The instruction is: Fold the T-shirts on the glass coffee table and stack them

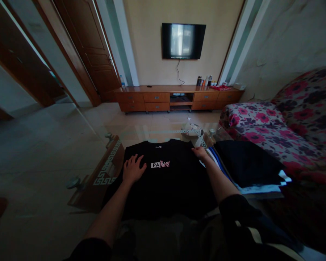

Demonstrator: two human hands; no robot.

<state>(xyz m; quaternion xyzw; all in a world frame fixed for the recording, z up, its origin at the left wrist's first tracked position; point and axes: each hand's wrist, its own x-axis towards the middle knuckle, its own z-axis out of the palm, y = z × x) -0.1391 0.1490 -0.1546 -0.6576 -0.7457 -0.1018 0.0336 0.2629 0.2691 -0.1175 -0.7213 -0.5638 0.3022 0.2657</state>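
Observation:
A black T-shirt [165, 192] lies spread out with its neckline at the far side and a small white-and-pink print on its chest. My left hand [134, 169] rests flat on its left part, fingers spread apart. At the shirt's far right shoulder, my right hand [200, 153] has its fingers closed on the fabric edge. Under the shirt is a glass table [108, 170] with a patterned border. Close to my right forearm sits a stack of folded clothes [247, 163], a black piece on top and white, blue and grey edges below.
A floral-covered sofa [255, 117] stands on the right. Beyond the table's far right part, a whitish object [192, 128] shows, too unclear to name. A long wooden TV cabinet [157, 98] runs along the far wall, bottles [206, 81] on it, below a television [183, 41].

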